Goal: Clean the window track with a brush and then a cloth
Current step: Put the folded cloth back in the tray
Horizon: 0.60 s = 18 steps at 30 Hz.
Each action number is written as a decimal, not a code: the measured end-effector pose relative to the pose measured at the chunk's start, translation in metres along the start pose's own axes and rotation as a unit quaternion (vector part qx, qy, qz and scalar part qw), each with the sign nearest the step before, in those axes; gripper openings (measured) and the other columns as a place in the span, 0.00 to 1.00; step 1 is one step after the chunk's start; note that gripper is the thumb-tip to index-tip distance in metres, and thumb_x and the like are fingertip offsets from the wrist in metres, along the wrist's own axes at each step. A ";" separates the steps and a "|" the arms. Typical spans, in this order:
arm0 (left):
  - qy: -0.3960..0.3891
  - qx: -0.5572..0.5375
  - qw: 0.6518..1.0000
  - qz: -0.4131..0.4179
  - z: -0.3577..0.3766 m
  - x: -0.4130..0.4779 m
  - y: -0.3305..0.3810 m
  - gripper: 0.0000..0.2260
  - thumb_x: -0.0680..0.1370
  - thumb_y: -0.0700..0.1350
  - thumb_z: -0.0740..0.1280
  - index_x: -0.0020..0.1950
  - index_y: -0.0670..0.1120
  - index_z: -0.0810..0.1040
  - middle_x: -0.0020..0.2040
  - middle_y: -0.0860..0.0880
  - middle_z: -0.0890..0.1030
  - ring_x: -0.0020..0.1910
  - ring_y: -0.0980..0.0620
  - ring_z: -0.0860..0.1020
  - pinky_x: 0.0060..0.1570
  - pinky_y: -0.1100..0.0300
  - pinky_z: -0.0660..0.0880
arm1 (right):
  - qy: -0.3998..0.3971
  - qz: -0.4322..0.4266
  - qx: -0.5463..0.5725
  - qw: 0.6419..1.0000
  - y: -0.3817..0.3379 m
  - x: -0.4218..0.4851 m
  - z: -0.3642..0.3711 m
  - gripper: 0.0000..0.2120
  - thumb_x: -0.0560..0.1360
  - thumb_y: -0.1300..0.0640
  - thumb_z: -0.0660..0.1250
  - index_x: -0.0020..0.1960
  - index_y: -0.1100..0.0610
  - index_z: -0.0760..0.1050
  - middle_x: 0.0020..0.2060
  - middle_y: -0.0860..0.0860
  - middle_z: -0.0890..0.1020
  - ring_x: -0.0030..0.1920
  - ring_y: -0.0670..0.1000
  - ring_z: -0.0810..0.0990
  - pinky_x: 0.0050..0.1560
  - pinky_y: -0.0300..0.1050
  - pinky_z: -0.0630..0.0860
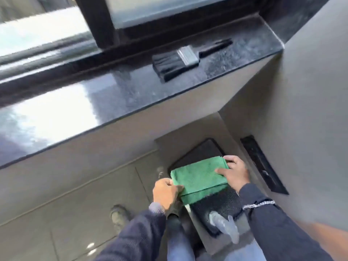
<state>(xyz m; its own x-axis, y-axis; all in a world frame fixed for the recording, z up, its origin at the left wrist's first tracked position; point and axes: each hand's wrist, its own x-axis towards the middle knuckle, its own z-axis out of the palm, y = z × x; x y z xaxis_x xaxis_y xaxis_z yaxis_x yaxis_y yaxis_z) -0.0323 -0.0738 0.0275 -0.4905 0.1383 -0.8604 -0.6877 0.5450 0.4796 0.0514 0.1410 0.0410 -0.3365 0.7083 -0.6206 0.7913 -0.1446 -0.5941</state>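
Cloth (199, 179): green, folded, lying flat on a black tray (199, 149) low down by the floor, below the sill.
Left hand (165, 193): at the cloth's near-left corner; fingers curled and pinching that edge.
Right hand (233, 174): on the cloth's right end; fingers spread and pressed flat on the fabric, thumb over the far edge.
Brush (186, 58): black bristles, metal band, dark handle; lying on its side on the sill (113, 97), untouched, well apart from both hands.
Track (62, 57): dark channel behind the sill under the black window frame (94, 19); blurred, dirt not readable.
Spray bottle (224, 227): clear, lying at the tray's near end, between the arms.
Sleeves: dark blue; a chain bracelet (258, 205) on the right wrist.
Floor (56, 204): grey tiles; one shoe (118, 215) visible.
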 end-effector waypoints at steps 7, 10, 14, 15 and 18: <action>0.021 -0.018 0.999 -0.021 0.087 0.110 -0.031 0.13 0.69 0.39 0.77 0.52 0.41 0.82 0.48 0.42 0.85 0.50 0.40 0.85 0.55 0.42 0.81 | 0.029 -0.020 -0.030 0.999 0.060 0.127 0.036 0.18 0.68 0.67 0.74 0.56 0.56 0.79 0.47 0.54 0.81 0.40 0.50 0.80 0.41 0.33 0.75; -0.005 0.027 1.000 -0.007 0.087 0.129 -0.029 0.11 0.70 0.39 0.73 0.51 0.41 0.81 0.48 0.43 0.84 0.52 0.40 0.83 0.57 0.47 0.80 | 0.017 -0.032 0.004 0.999 0.063 0.150 0.053 0.18 0.69 0.72 0.71 0.58 0.62 0.79 0.45 0.55 0.81 0.38 0.47 0.79 0.35 0.27 0.72; 0.023 0.041 0.998 0.053 0.073 0.092 0.001 0.07 0.74 0.34 0.69 0.46 0.44 0.76 0.42 0.42 0.80 0.43 0.46 0.77 0.48 0.55 0.75 | 0.029 -0.049 0.090 0.994 0.035 0.140 0.044 0.14 0.72 0.71 0.69 0.57 0.63 0.79 0.49 0.57 0.82 0.49 0.53 0.81 0.47 0.35 0.75; 0.039 0.026 0.996 0.074 0.068 0.074 0.013 0.07 0.75 0.33 0.68 0.49 0.45 0.76 0.44 0.44 0.81 0.45 0.45 0.79 0.50 0.53 0.76 | 0.041 -0.074 0.100 0.991 0.022 0.131 0.036 0.12 0.72 0.70 0.70 0.55 0.63 0.79 0.47 0.56 0.83 0.48 0.52 0.81 0.45 0.31 0.75; 0.053 -0.043 0.985 0.158 0.046 0.009 0.066 0.08 0.76 0.34 0.68 0.54 0.43 0.80 0.50 0.41 0.85 0.51 0.43 0.83 0.56 0.48 0.79 | 0.058 -0.179 0.137 0.973 -0.040 0.091 0.004 0.08 0.72 0.64 0.73 0.48 0.54 0.83 0.39 0.48 0.84 0.41 0.48 0.81 0.44 0.34 0.76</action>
<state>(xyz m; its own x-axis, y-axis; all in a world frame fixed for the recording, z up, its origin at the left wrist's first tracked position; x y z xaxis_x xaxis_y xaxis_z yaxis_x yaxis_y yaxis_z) -0.0576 0.0018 0.0439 -0.7375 0.1996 -0.6451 -0.5324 0.4159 0.7373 -0.0126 0.2083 0.0061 -0.4939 0.8176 -0.2961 0.4628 -0.0411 -0.8855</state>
